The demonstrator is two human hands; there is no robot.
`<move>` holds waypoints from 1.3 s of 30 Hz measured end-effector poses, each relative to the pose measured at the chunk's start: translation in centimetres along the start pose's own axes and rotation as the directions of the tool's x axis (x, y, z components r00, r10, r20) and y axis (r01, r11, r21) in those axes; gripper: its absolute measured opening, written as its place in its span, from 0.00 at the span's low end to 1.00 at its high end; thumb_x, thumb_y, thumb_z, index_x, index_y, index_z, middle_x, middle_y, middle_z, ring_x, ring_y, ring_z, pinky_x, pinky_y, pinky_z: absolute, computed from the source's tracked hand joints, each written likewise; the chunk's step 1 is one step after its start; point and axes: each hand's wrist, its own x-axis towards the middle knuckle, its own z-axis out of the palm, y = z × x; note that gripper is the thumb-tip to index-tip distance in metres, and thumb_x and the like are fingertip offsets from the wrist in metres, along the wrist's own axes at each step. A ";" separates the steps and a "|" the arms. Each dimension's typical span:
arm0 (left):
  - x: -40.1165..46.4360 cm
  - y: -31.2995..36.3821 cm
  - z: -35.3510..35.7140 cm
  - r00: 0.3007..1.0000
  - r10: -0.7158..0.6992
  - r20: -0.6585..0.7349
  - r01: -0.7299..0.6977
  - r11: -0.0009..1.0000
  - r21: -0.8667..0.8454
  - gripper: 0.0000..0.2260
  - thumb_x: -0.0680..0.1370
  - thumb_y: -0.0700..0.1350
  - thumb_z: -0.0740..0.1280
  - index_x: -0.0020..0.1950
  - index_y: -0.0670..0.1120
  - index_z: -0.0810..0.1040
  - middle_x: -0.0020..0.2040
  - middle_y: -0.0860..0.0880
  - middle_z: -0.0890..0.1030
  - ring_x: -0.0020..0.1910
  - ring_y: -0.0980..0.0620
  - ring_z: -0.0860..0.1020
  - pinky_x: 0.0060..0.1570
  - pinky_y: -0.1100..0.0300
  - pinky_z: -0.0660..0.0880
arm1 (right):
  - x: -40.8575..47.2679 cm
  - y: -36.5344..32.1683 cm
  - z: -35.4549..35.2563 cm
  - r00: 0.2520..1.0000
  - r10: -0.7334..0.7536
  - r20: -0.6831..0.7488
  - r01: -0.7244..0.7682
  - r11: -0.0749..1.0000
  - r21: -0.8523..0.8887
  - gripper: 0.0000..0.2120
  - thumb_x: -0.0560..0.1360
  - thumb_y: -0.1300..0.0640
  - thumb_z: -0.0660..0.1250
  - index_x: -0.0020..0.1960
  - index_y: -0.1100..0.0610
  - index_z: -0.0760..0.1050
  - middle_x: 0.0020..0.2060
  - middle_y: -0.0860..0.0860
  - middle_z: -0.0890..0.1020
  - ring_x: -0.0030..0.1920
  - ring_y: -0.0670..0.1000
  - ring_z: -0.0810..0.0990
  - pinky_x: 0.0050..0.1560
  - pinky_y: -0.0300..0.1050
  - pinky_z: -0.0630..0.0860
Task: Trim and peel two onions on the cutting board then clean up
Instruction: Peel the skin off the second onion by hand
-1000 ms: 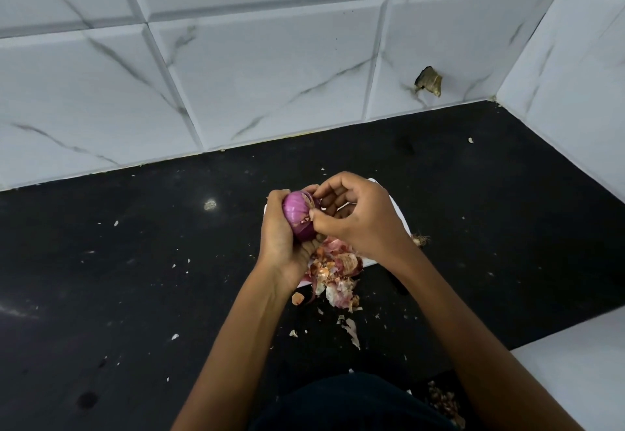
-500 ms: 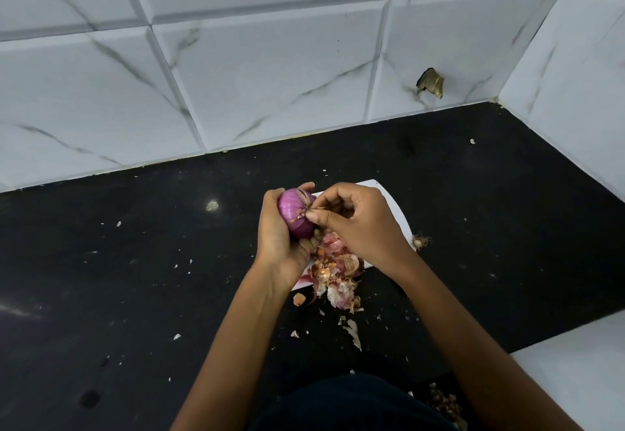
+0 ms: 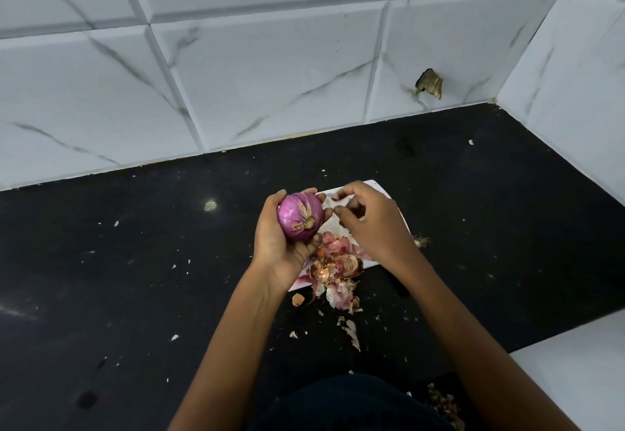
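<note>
My left hand (image 3: 275,248) grips a purple onion (image 3: 299,216) above the left end of the white cutting board (image 3: 374,185). The onion's root end faces me, with dry tan skin still stuck around it. My right hand (image 3: 372,224) hovers just right of the onion, apart from it. Its fingers are curled and seem to pinch a small pink scrap of skin. A pile of peeled onion skins (image 3: 338,271) covers the board's near edge and spills onto the counter. No second onion or knife can be seen.
The board lies on a black countertop (image 3: 135,278) flecked with skin scraps. White marbled tile walls meet in a corner at the back right. A brown scrap (image 3: 429,84) sticks to the wall. A trimmed root bit (image 3: 421,240) lies right of the board. A white surface (image 3: 575,363) borders the near right.
My right hand has let go of the onion's top and pulled away to the right. My left hand has turned the onion so that its root end shows.
</note>
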 end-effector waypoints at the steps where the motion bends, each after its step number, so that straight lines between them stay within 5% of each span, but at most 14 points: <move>1: 0.0 0.0 0.0 1.000 -0.001 -0.006 0.001 1.000 -0.004 0.17 0.81 0.52 0.56 0.49 0.43 0.80 0.41 0.48 0.85 0.37 0.51 0.83 0.29 0.64 0.72 | -0.1 -0.2 -0.1 0.999 -0.030 0.015 0.029 0.999 0.020 0.09 0.76 0.62 0.67 0.55 0.54 0.77 0.39 0.44 0.78 0.41 0.41 0.78 0.42 0.33 0.73; 6: -0.2 0.0 0.1 0.999 -0.023 -0.029 0.022 0.999 -0.033 0.19 0.80 0.55 0.57 0.46 0.42 0.79 0.35 0.46 0.83 0.30 0.53 0.81 0.31 0.62 0.75 | -0.6 -2.1 -0.8 0.969 -0.246 0.030 0.231 0.939 0.256 0.13 0.74 0.61 0.69 0.57 0.53 0.77 0.50 0.46 0.79 0.51 0.44 0.79 0.46 0.36 0.77; 9: -0.3 0.1 0.2 0.999 -0.028 -0.015 0.027 0.998 -0.052 0.19 0.80 0.55 0.58 0.45 0.42 0.78 0.34 0.46 0.82 0.30 0.53 0.81 0.36 0.59 0.76 | -0.6 -2.5 -0.5 0.938 -0.343 0.041 0.331 0.928 0.171 0.13 0.72 0.60 0.71 0.56 0.53 0.79 0.50 0.48 0.79 0.52 0.45 0.78 0.48 0.43 0.78; 15: -0.3 0.2 0.2 0.999 -0.025 -0.047 0.023 0.999 -0.043 0.18 0.80 0.55 0.58 0.42 0.43 0.76 0.29 0.49 0.80 0.25 0.56 0.76 0.27 0.65 0.73 | -0.4 -1.9 0.4 0.901 -0.433 -0.027 0.434 0.897 0.088 0.10 0.72 0.60 0.71 0.53 0.58 0.81 0.47 0.51 0.80 0.49 0.47 0.79 0.46 0.49 0.79; 25: -0.3 0.1 0.4 0.997 -0.060 -0.046 0.056 0.995 -0.081 0.18 0.79 0.56 0.59 0.41 0.43 0.77 0.30 0.48 0.78 0.25 0.55 0.75 0.28 0.63 0.72 | -0.6 -1.6 0.7 0.881 -0.466 -0.088 0.470 0.882 0.033 0.03 0.71 0.61 0.72 0.44 0.59 0.81 0.45 0.51 0.82 0.48 0.45 0.79 0.46 0.44 0.77; 34: -0.2 0.1 0.3 0.996 -0.086 -0.026 0.082 0.988 -0.130 0.18 0.79 0.56 0.59 0.42 0.43 0.77 0.33 0.47 0.81 0.27 0.55 0.76 0.29 0.63 0.73 | -0.6 -1.7 0.6 0.901 -0.423 -0.094 0.432 0.894 0.118 0.09 0.72 0.62 0.72 0.51 0.59 0.82 0.47 0.51 0.82 0.49 0.45 0.80 0.49 0.39 0.77; 39: -0.1 0.2 0.1 0.988 -0.144 -0.049 0.128 0.961 -0.246 0.18 0.78 0.56 0.60 0.43 0.42 0.76 0.33 0.46 0.78 0.28 0.54 0.75 0.30 0.64 0.76 | -0.8 -1.2 1.7 0.859 -0.493 -0.139 0.502 0.864 0.040 0.05 0.71 0.62 0.71 0.46 0.61 0.82 0.47 0.54 0.83 0.50 0.49 0.82 0.51 0.46 0.78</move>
